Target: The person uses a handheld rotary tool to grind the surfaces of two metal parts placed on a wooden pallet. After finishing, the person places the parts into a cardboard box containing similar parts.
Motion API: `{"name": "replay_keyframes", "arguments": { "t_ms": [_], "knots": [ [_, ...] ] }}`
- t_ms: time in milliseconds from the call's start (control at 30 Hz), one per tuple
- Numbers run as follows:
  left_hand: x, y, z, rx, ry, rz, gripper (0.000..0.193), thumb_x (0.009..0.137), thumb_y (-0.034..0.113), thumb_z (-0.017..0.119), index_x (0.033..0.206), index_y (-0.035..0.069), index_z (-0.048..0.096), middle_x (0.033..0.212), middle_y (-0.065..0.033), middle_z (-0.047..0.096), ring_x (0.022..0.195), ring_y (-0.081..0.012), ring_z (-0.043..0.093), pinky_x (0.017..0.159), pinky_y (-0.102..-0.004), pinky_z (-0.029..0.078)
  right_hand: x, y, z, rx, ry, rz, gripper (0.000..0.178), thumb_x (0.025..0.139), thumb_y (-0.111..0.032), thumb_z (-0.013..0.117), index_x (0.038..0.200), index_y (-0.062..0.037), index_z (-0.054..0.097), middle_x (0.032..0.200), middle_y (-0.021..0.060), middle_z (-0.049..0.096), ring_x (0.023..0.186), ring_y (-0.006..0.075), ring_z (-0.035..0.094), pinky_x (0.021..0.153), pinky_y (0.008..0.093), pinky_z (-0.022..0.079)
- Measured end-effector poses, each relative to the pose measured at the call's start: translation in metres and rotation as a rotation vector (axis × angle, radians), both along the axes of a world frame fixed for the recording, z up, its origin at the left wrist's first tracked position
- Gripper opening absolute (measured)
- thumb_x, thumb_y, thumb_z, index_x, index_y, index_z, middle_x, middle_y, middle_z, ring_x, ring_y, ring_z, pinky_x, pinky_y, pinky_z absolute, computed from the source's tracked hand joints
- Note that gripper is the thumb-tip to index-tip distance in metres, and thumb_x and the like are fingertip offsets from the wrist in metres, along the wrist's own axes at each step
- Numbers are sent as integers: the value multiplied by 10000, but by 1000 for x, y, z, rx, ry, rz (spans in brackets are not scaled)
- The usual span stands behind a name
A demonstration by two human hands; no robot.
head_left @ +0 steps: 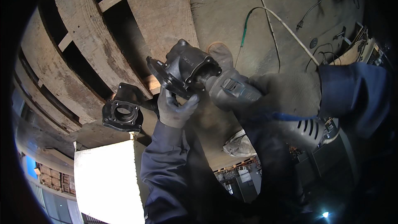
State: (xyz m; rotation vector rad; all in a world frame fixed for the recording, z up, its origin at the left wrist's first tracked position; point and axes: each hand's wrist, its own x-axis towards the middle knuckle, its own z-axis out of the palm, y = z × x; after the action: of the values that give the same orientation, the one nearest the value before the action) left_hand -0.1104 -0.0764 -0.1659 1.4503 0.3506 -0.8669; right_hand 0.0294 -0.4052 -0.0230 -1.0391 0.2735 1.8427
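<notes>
A black cast-metal housing [188, 64] with a flange on one side is held up in the middle of the view. My gloved left hand [176, 110] grips it from below, fingers and thumb around the flange's lower edge. My gloved right hand [292, 93] is wrapped round a grey handheld power grinder [300, 132], whose body has dark vent slots. The grinder's front end reaches the housing's open right side; its working tip is hidden there. A second black casting [120, 114], with a round bore and a bolt-hole flange, rests left of my left hand.
A wooden pallet [159, 14] with gaps between its boards fills the upper left. A cable [286, 25] and a loose plug [300, 24] lie on the concrete floor at upper right. A bright white panel [107, 178] stands at lower left. A crumpled pale bundle [241, 144] lies below the grinder.
</notes>
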Motion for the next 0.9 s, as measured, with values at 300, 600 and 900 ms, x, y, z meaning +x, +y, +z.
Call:
{"name": "replay_keyframes", "arguments": {
  "t_ms": [300,600,900],
  "knots": [
    [2,2,2,62,-89,-118,689,874,44,885,1487,25,572,1281,-55,710,1116,-176,702,924,-328,600,-23,0,11,-86,252,-240,672,1018,-267,807,1557,-1,506,1330,248,694,1149,291,764,975,398,660],
    [6,1,3,38,-125,-89,723,849,124,924,1477,33,578,1336,-65,681,1226,-197,659,1070,-380,540,-5,11,36,-211,96,-171,852,996,-231,842,1661,-10,357,1322,265,693,1097,291,785,915,406,688],
    [10,-2,7,-5,-51,-58,762,864,161,937,1508,15,556,1360,-63,680,1245,-196,655,1086,-372,531,-8,29,42,-325,542,-521,886,986,-259,856,1632,56,337,1334,216,683,1029,260,792,803,365,707]
  ]
}}
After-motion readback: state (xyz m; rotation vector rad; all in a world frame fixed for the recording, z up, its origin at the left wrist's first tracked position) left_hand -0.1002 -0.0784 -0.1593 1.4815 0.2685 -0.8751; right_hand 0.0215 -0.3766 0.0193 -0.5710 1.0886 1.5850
